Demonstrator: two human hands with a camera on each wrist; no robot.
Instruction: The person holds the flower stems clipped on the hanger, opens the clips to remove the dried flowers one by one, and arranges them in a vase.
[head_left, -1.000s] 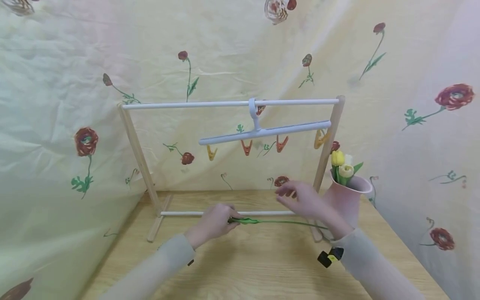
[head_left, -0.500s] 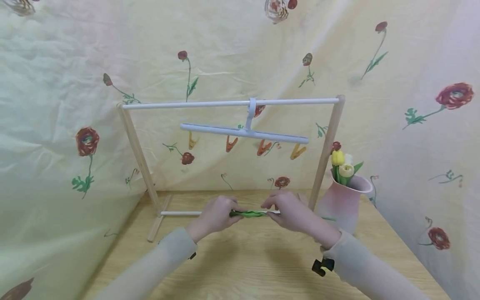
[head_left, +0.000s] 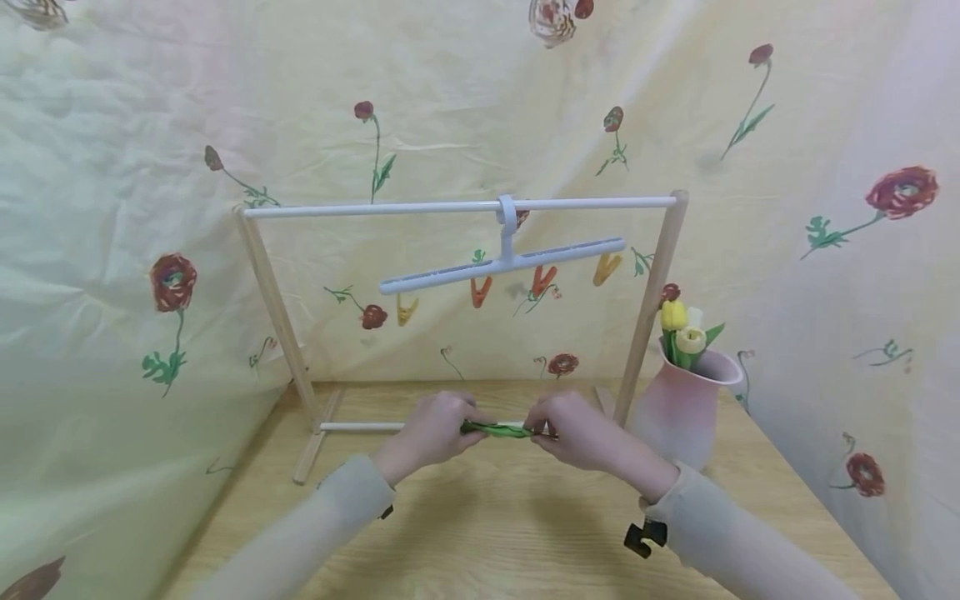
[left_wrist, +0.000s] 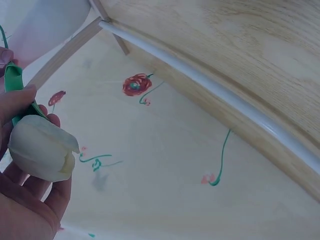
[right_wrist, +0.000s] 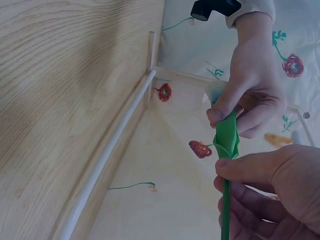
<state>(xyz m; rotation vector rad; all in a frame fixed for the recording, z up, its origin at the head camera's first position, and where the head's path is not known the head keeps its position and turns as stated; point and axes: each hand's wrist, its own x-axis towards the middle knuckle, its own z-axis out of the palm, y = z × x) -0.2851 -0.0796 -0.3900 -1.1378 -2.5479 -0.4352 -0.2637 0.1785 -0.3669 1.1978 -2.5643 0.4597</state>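
Between both hands a white artificial tulip [left_wrist: 42, 147] with a green stem and leaves [head_left: 501, 430] is held sideways, low in front of the rack. My left hand [head_left: 437, 429] pinches it just below the bloom, thumb on the green leaf; the bloom is hidden behind that hand in the head view. The right hand [head_left: 573, 429] pinches the stem [right_wrist: 226, 207] at the leaf's lower end, with thumb and fingers curled round it. A pink-and-white vase [head_left: 678, 417] holding yellow and white tulips [head_left: 682, 325] stands at the right.
A wooden rack with a white top bar [head_left: 367, 209] and a white lower bar [head_left: 360, 427] stands behind the hands. From it a pale blue hanger [head_left: 442, 277] hangs tilted, with orange and yellow clips [head_left: 481, 292]. Flower-printed cloth [head_left: 285, 92] surrounds the wooden table [head_left: 480, 533].
My right hand has come left and taken hold of the stem by the leaf. The left hand stays nearly in place. The hanger has swung back and forth on its bar.
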